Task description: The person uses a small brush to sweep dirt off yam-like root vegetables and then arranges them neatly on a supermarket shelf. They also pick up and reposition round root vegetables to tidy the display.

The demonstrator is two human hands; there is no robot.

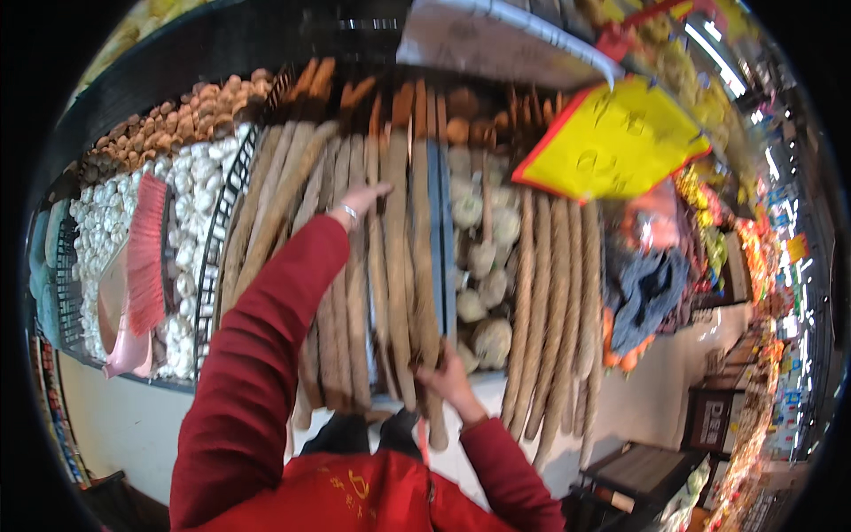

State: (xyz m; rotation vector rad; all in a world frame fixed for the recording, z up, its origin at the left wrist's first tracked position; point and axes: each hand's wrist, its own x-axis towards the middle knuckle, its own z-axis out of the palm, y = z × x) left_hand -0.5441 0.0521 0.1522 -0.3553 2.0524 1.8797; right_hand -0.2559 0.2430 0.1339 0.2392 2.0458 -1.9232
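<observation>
Long brown yam roots point(397, 266) lie side by side across the display in front of me, their near ends jutting over its edge. My left hand point(362, 199) reaches over them, fingers stretched towards the upper part of the roots; whether it grips one cannot be told. My right hand point(447, 378) is closed around the near end of a yam root point(425, 279). A blue strip point(441, 233) runs just right of that root. Beyond it lie pale round root vegetables point(492, 286) and another row of long yams point(558, 299).
Left, white garlic bulbs point(189, 179) hold a red brush point(147, 253) and a pink dustpan point(123, 326), beside a black crate wall point(223, 219). A yellow sign point(611, 139) hangs at upper right. Dark blue cloth point(648, 292) lies right. Carrots point(322, 76) are at the back.
</observation>
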